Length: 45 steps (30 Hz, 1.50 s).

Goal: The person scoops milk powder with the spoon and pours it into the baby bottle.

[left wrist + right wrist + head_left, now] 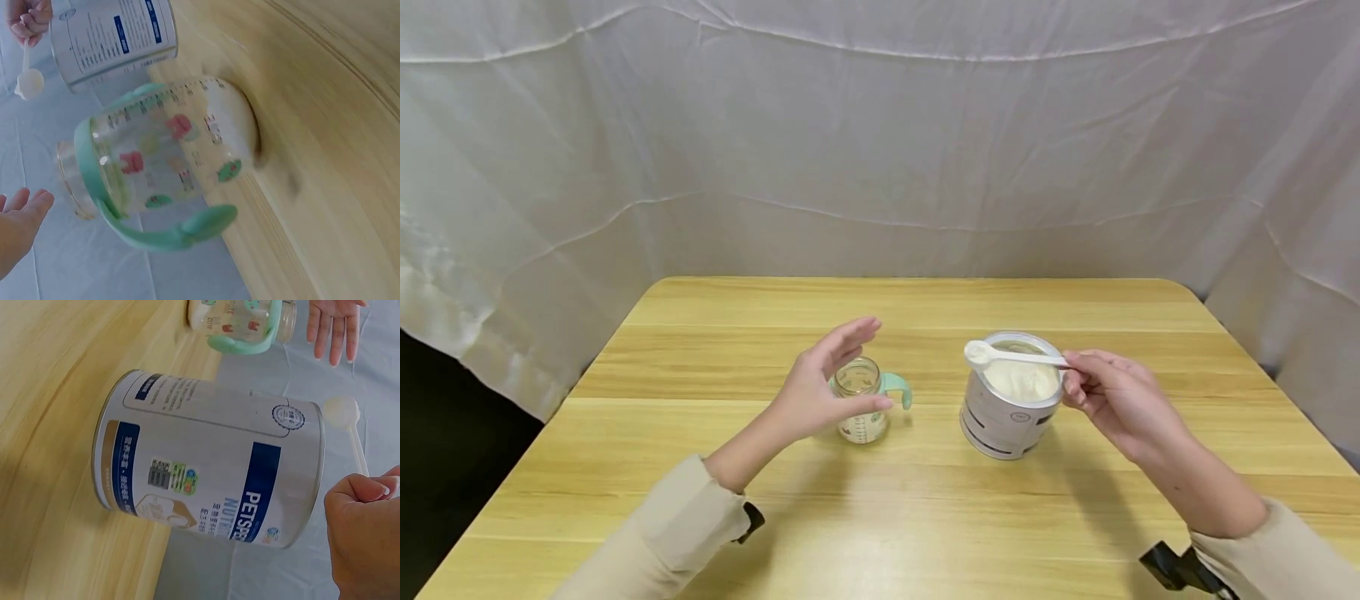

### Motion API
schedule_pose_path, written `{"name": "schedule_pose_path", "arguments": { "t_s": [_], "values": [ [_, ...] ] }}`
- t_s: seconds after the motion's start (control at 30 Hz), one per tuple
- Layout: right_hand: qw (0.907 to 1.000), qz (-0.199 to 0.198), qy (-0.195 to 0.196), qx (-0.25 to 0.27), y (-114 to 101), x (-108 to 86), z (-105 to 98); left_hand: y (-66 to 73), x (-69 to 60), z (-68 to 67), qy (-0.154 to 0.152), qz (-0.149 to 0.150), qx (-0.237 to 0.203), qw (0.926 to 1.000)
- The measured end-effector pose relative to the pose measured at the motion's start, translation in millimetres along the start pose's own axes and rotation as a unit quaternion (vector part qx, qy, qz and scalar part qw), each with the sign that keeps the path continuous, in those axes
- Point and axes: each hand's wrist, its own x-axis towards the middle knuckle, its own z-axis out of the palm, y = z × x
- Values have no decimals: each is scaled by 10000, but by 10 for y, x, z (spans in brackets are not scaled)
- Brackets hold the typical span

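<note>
White plastic scoop (1017,357), pinched by the right hand (1122,402), points left toward the clear, green-handled bottle (159,147) beside the spread-fingered left hand (817,390).

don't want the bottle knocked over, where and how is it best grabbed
Probably round the clear body of the bottle, below its open mouth, with the left hand coming from the person's side. The bottle stands upright, its body looks round, and green handles stick out to either side, so the near face should offer the clearest grip.
</note>
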Motion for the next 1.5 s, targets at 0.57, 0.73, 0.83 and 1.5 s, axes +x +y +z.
{"name": "schedule_pose_path", "arguments": {
  "t_s": [0.57, 0.73, 0.83, 1.5],
  "values": [
    [9999, 84, -30, -58, 57, 112, 281, -348, -178, -212, 235, -347, 764, 9962],
    [9998, 160, -56, -139, 67, 132, 369, -439, -223, -209, 226, -467, 822, 9953],
    [9995, 219, -10, -221, 72, 142, 427, -479, -244, -197, 203, -549, 766, 9953],
    [9986, 266, 51, -453, 233, 250, 832, -637, -258, -104, 30, -888, 787, 9929]
  ]
}}
